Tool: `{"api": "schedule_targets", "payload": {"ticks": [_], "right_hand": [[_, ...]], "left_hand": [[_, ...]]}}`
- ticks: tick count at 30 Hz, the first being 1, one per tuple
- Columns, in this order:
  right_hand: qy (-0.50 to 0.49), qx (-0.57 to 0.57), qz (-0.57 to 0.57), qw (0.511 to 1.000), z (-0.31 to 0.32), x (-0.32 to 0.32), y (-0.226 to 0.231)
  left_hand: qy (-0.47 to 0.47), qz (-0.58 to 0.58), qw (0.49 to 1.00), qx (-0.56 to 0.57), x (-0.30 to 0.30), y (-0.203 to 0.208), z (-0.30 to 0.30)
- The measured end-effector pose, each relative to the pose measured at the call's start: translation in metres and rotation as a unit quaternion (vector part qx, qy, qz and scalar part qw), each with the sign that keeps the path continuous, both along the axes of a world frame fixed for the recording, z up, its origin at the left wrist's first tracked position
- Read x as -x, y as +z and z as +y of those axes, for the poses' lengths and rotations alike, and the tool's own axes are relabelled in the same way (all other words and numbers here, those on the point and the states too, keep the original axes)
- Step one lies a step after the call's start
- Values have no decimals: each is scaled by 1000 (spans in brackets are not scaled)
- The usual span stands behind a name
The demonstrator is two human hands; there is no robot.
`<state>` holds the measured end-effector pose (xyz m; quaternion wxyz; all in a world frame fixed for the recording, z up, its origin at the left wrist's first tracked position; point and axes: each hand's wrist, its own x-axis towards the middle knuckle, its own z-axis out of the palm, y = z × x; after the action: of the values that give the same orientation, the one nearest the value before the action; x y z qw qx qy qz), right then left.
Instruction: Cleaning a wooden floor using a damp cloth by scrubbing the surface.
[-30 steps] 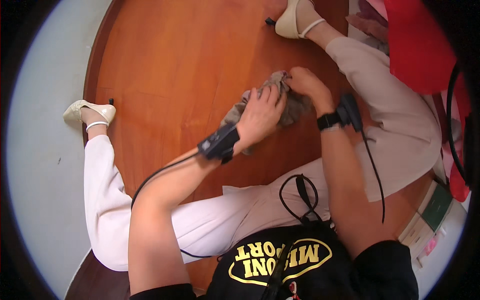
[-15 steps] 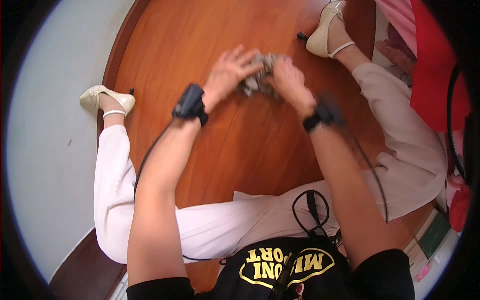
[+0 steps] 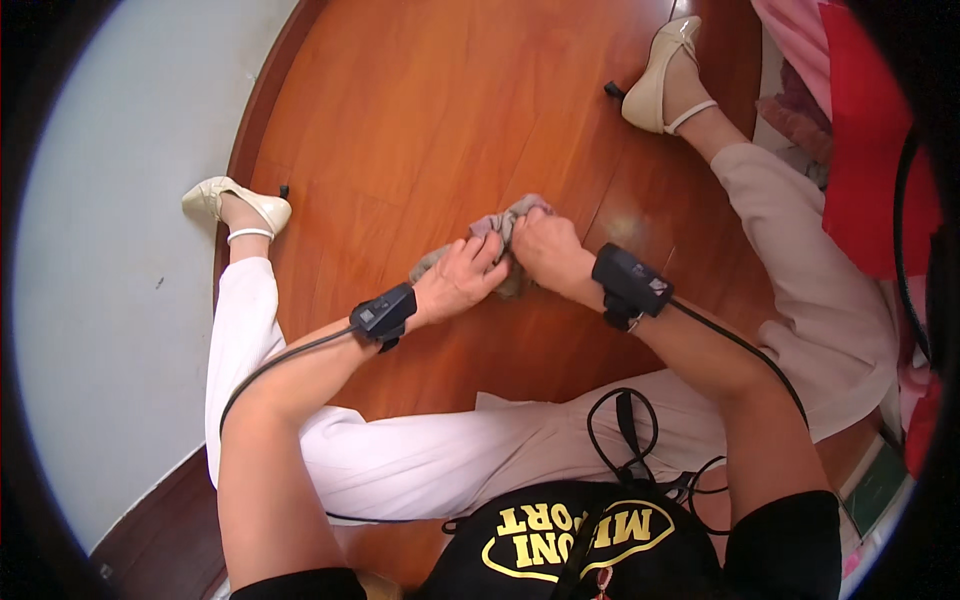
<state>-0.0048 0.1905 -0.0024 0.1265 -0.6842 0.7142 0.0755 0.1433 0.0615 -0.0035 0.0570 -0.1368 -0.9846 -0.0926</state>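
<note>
Left hand, right hand gripping grey cloth, wooden floor

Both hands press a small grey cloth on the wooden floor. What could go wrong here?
The black cable from the left wrist lies across the white trouser leg and could snag. The grey cloth is bunched under the left hand and right hand, so it may slip on the glossy floor.

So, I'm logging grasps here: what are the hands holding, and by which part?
Both the left hand and the right hand press on a crumpled grey cloth on the wooden floor, covering its near side; its far edge sticks out.
</note>
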Motion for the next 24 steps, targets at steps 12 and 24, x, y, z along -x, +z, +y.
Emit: {"api": "schedule_targets", "payload": {"ticks": [12,24], "right_hand": [[-177,206,-29,962,-109,93,-11],[3,271,-99,957,-28,19,-30]], "left_hand": [[205,-116,970,-66,96,11,-103],[-11,-105,991,80,3,8,-69]]}}
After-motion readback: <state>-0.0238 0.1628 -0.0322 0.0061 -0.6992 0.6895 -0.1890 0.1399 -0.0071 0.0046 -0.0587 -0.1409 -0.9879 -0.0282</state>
